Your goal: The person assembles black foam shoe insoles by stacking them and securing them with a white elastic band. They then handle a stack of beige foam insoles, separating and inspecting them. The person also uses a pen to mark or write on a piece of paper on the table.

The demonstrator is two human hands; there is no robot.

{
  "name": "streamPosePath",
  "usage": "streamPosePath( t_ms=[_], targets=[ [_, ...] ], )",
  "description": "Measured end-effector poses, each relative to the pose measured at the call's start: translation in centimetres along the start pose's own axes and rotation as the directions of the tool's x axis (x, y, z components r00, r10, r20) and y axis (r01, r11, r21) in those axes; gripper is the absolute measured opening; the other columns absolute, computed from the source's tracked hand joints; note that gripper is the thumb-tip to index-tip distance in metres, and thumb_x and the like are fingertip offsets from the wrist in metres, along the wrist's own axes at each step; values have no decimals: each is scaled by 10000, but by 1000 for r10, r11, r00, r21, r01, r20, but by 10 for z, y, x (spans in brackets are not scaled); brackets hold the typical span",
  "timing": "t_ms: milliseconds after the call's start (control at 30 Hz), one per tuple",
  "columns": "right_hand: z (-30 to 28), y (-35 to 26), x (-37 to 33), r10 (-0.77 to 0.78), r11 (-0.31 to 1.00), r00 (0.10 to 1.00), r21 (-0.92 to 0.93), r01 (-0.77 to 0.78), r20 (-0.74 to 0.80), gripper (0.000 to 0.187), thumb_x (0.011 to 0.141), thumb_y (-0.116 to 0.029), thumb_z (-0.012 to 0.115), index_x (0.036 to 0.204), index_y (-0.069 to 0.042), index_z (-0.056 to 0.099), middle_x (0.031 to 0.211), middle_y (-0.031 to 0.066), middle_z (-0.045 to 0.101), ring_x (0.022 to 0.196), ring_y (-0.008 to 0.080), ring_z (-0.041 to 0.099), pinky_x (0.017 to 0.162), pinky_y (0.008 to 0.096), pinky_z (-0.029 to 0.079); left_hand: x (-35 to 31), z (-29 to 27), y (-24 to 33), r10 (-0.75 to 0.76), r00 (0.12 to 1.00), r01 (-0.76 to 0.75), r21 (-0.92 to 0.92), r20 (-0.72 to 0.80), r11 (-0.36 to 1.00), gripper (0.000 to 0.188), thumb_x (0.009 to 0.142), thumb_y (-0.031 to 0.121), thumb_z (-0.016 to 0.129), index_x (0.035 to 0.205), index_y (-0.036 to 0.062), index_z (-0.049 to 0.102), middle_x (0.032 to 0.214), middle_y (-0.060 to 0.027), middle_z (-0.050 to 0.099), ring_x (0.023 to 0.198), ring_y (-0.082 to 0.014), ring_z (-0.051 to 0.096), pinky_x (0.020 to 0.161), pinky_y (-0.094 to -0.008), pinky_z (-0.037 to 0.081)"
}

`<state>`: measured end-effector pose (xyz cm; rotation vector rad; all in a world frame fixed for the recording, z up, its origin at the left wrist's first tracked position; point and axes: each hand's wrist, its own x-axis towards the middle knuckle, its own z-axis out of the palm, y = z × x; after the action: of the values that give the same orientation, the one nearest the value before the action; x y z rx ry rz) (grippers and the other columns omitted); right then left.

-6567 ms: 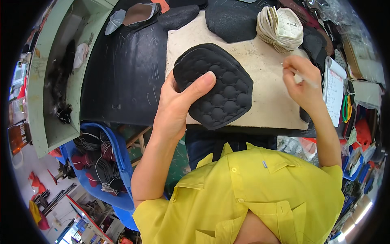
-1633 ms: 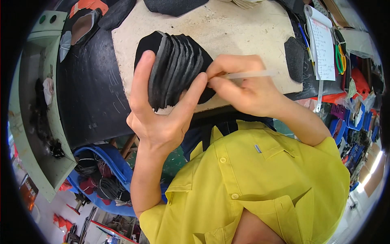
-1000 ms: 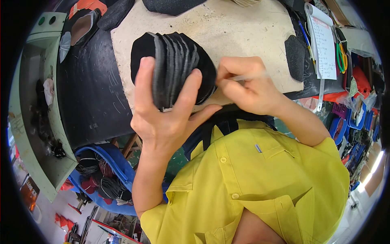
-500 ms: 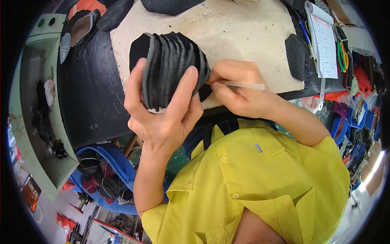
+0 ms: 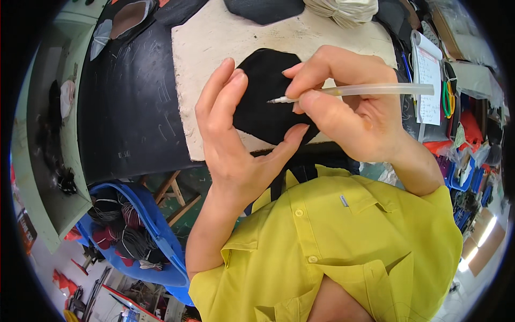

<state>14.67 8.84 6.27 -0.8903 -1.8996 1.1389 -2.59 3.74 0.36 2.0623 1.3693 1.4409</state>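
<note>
A black piece of cloth with cut corners [image 5: 258, 121] faces up above the pale board. My left hand [image 5: 236, 134] holds it, fingers along its left edge and thumb at its lower right edge. Whether other layers lie beneath it cannot be made out from here. Between thumb and fingers of my right hand [image 5: 354, 102] is a pen refill [image 5: 383, 89], a translucent tube with a white tip. Its point is at the middle of the black cloth, touching it or just above.
The pale board [image 5: 204, 67] lies on a black worktop [image 5: 129, 102]. At its far edge are a dark pad [image 5: 265, 8] and a bundle of cream strands [image 5: 346, 9]. A notepad [image 5: 427, 78] lies right. A blue basket [image 5: 161, 233] of dark bundles stands lower left.
The stack of black pieces, seen edge-on before, now turns its flat face up. My right hand has moved right and up, bringing the refill's tip over the cloth.
</note>
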Motion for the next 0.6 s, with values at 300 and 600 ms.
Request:
streamPosePath(
  t_ms=[300, 600],
  targets=[
    [9, 2, 8, 14, 970, 994, -242, 13, 110, 84, 748, -1, 562, 772, 15, 641, 663, 94, 619, 586, 178, 607, 720, 321, 497, -1, 3, -3, -28, 999, 27, -72, -24, 997, 1035, 544, -12, 864, 1428, -37, 327, 1409, -218, 454, 1142, -366, 555, 919, -403, 499],
    [14, 2, 9, 27, 973, 1000, -229, -26, 3, 120, 731, 37, 528, 765, 46, 643, 649, 92, 617, 579, 173, 604, 844, 370, 544, 2, 3, -5, 8, 1000, -9, 55, 13, 998, 1156, 576, 158, 929, 1486, 1, 234, 1353, -184, 535, 1114, -279, 609, 861, -349, 480]
  ],
)
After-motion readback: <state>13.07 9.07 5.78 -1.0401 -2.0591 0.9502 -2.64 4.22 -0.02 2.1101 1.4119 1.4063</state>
